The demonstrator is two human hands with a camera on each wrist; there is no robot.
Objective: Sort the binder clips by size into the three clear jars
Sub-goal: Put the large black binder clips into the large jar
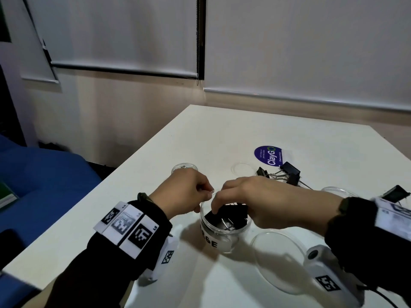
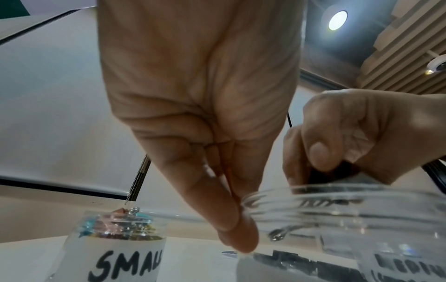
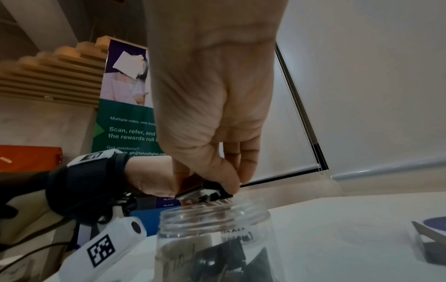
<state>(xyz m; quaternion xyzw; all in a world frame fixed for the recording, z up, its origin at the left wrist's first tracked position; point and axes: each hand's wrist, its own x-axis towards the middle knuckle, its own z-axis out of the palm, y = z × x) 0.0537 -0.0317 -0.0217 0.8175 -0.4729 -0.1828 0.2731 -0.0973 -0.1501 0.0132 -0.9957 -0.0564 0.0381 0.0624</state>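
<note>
Fingers of both our hands met over the mouth of the jar marked LARGE: our right hand curled its fingertips round a large black binder clip at the rim, while our left hand pinched that clip's wire handle between thumb and forefinger. We worked at the near part of the white table. More black clips lay inside the large jar. Two flat clear lids rested on the table, a big one just right of the jar and a smaller one farther back. Beyond our right hand lay a loose cluster of black clips, beside a round purple ClayGo sticker. Behind our left hand stood the jar marked SMALL, holding little coloured clips.
</note>
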